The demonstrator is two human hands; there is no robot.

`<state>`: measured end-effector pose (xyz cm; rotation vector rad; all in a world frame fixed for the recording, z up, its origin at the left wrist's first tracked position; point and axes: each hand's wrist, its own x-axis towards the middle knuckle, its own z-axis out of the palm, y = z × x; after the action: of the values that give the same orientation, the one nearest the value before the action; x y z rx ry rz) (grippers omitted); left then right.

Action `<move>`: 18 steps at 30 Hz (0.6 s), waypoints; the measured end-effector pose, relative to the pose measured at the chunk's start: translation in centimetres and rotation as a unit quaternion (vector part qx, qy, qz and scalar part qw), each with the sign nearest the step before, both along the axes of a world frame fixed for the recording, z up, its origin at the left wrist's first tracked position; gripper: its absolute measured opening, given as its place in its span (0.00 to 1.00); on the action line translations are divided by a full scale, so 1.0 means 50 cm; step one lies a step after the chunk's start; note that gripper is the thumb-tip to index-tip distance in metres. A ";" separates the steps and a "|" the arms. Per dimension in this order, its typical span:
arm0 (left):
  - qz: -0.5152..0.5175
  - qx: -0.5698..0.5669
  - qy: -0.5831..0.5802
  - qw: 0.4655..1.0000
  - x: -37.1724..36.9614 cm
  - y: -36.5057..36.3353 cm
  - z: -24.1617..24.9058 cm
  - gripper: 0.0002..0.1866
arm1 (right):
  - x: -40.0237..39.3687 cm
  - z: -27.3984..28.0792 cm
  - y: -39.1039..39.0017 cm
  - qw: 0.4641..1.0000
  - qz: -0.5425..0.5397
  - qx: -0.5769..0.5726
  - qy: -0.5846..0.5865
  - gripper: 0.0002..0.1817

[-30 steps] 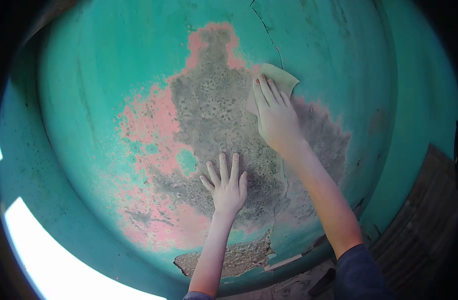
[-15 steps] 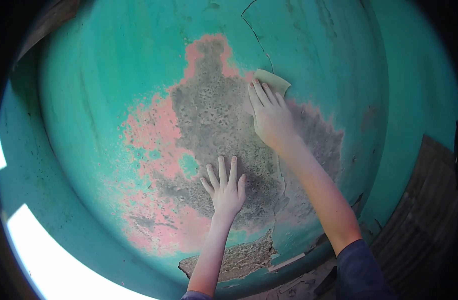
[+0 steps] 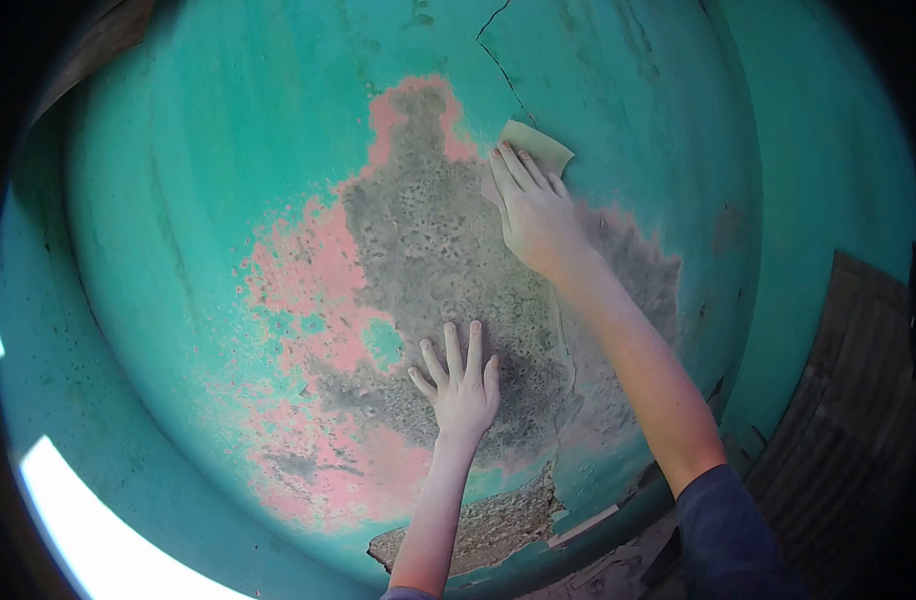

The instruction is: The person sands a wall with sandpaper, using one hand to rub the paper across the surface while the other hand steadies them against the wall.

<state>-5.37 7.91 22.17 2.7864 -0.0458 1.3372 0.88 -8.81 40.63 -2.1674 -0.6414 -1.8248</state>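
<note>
My right hand lies over a sheet of pale sandpaper, pressing it against the wall. Its fingers are stretched out together, and much of the sheet is hidden beneath them. The sheet covers the upper right border of a worn patch, where rough grey plaster shows. Lower down, my left hand rests flat on the grey plaster with its fingers spread, holding nothing. Both hands look dusted with pale powder.
Pink paint borders the grey plaster, with green paint around it. A thin crack runs down toward the sheet. Plaster has broken away at a hole near the wall's foot. A corrugated sheet stands at the right.
My right hand has slid a little upward on the wall with the sandpaper. My left hand stays in nearly the same place, while the view has shifted slightly.
</note>
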 end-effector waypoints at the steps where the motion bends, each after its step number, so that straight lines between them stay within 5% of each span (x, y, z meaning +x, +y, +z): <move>1: 0.001 0.004 -0.004 1.000 0.001 0.001 -0.004 0.33 | -0.004 -0.020 0.002 1.000 0.002 -0.003 0.010 0.32; 5: -0.007 0.013 -0.030 0.999 0.006 0.003 -0.013 0.33 | -0.028 -0.126 0.004 0.999 -0.006 -0.041 0.034 0.32; 11: -0.020 0.002 -0.020 1.000 0.005 0.004 -0.010 0.32 | 0.012 -0.033 -0.014 0.999 -0.009 0.034 0.007 0.34; 18: -0.019 0.005 -0.029 0.999 0.011 0.006 -0.028 0.31 | -0.051 -0.327 -0.009 0.992 0.020 -0.017 0.121 0.36</move>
<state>-4.83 8.22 20.79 2.7389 -0.1072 1.4135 -1.67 -9.25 24.31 -2.3301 -0.6594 -1.5095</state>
